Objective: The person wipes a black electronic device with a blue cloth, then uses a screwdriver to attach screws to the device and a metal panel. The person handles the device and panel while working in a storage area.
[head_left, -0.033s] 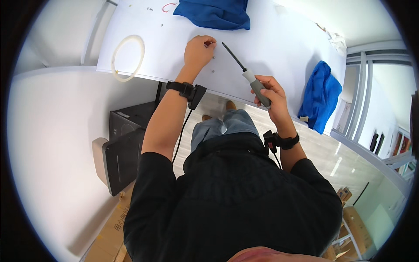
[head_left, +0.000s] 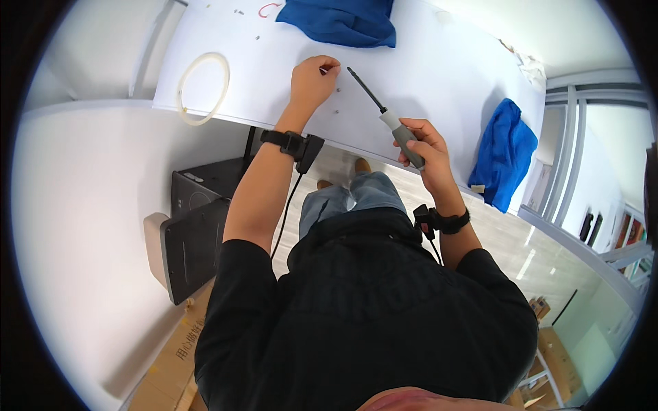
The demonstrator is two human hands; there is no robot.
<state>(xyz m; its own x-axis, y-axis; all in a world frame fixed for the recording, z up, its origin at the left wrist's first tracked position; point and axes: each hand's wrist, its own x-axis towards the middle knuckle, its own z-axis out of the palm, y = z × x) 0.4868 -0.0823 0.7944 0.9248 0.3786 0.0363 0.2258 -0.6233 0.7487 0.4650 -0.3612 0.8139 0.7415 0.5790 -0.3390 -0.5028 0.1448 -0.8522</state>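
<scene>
Pale wall (head_left: 75, 226) and light floor (head_left: 507, 264) surround a white bench (head_left: 445, 75), above which a screwdriver (head_left: 389, 118) is held, its dark shaft slanting up and leftward. The right hand (head_left: 430, 147) is closed around the screwdriver's grey handle, thumb along it. Right of the screwdriver lies a crumpled blue cloth (head_left: 507, 154), near the bench's edge. Left of its shaft, two tiny metal pieces (head_left: 338, 90) sit apart on the white surface. The left hand (head_left: 314, 82) is just left of the screwdriver's tip, fingers curled toward the thumb; whether they pinch anything, I cannot tell. Well left of the screwdriver, a pale ring (head_left: 181, 92) reaches slightly past the near edge. Beyond the tip lies another blue cloth (head_left: 339, 24), and farther off to the tip's left, a small red loop (head_left: 261, 11).
</scene>
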